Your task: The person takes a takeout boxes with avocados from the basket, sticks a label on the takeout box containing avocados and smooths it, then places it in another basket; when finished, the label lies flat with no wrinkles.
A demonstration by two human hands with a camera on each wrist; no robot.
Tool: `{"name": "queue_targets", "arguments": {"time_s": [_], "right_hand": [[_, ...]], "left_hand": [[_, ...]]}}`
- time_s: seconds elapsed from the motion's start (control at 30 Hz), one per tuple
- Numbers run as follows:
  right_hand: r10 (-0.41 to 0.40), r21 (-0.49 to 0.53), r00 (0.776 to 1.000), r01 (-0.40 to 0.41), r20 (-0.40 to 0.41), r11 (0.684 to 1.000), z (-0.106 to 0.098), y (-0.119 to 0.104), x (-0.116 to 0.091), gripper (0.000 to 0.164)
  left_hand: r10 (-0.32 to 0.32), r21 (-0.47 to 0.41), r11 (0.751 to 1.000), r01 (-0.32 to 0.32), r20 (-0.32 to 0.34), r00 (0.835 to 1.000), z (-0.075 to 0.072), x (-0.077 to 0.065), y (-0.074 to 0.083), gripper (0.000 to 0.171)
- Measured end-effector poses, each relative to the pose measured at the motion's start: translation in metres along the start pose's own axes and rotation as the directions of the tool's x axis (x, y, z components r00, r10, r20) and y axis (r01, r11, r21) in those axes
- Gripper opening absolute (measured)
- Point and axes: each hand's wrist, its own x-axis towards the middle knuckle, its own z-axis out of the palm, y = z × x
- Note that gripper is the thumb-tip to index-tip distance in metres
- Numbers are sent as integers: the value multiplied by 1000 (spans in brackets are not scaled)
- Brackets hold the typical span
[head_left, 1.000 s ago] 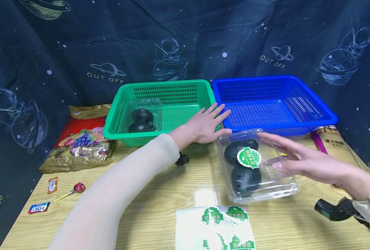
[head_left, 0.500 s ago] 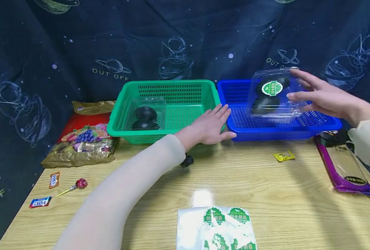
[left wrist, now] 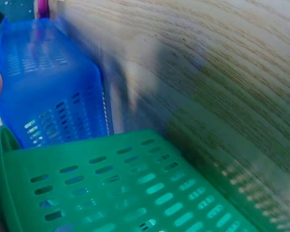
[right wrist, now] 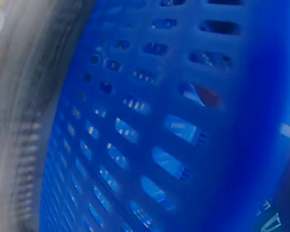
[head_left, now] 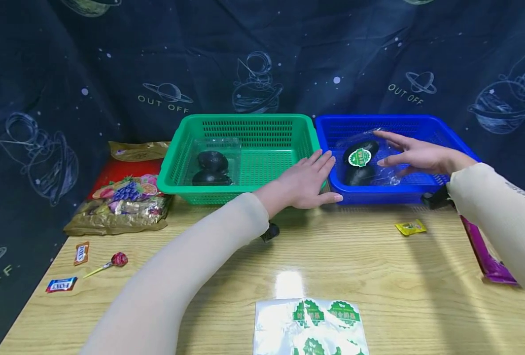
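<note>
My right hand [head_left: 415,154] reaches into the blue basket [head_left: 391,191] and grips a clear plastic fruit box [head_left: 384,175] by its right side, thumb and fingers spread over the lid. Two dark oval fruits [head_left: 359,176] show inside, under a round green-and-white sticker [head_left: 360,158]. The left hand [head_left: 304,181] lies with straight fingers across the adjoining rims of the green basket [head_left: 240,190] and the blue one. A second clear box [head_left: 235,158] with two dark fruits stands at the left in the green basket. In the right wrist view, the blue basket's slotted wall [right wrist: 135,111] fills most of the picture.
A sheet of green stickers [head_left: 308,328] lies at the table's front. Two small wrapped candies, a lollipop [head_left: 119,259] and a big candy bag [head_left: 124,197] are on the left. A yellow candy [head_left: 410,227] and a purple-edged packet [head_left: 488,256] lie on the right.
My right hand has carried the stickered fruit box from above the table, up over the blue basket's rim, and down into it. The left hand has stayed on the basket rims.
</note>
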Motion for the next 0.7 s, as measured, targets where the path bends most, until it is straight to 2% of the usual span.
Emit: {"name": "queue_targets", "arguments": {"time_s": [0.37, 0.5, 0.7], "right_hand": [[61, 45, 995, -64, 74, 997, -3, 3, 6, 97], [64, 30, 995, -67, 73, 997, 0, 9, 7, 92], [79, -57, 995, -76, 54, 995, 5, 15, 8, 81]], "left_hand": [[-3, 18, 1000, 3, 11, 1000, -1, 0, 1, 94], [-3, 24, 1000, 2, 11, 1000, -1, 1, 1, 95], [-9, 30, 1000, 9, 11, 1000, -2, 0, 1, 95]]}}
